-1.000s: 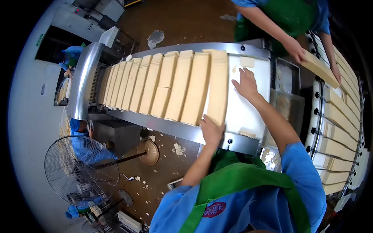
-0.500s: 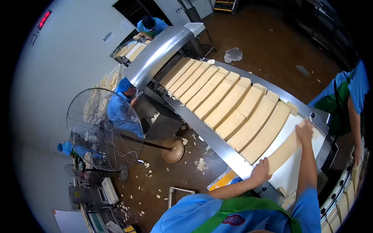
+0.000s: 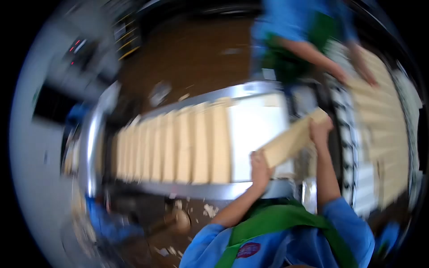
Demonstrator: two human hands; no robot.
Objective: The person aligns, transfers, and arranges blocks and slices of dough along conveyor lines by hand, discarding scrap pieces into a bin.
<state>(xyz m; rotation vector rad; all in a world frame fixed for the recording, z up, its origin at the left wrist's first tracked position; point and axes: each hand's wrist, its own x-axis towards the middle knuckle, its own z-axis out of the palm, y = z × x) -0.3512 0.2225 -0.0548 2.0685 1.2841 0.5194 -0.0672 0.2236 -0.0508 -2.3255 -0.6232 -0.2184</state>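
Observation:
My left hand (image 3: 260, 169) grips the near-left end of a long pale dough strip (image 3: 290, 140). At its far-right end, my right hand (image 3: 321, 129) holds the same strip, which hangs slanted over the right end of the white conveyor belt (image 3: 257, 129). A row of several similar strips (image 3: 201, 143) lies side by side on the belt, left of my hands. The picture is smeared by motion.
A co-worker (image 3: 304, 49) stands at the top right, hands over a second conveyor (image 3: 364, 192) bearing more strips. A metal machine hood (image 3: 93, 152) is at the left, a blurred fan (image 3: 80, 236) at the lower left. A metal rail (image 3: 210, 191) edges the belt.
The held strip has been raised from the belt and moved right toward the second conveyor, with both my hands on it. The view has swung right.

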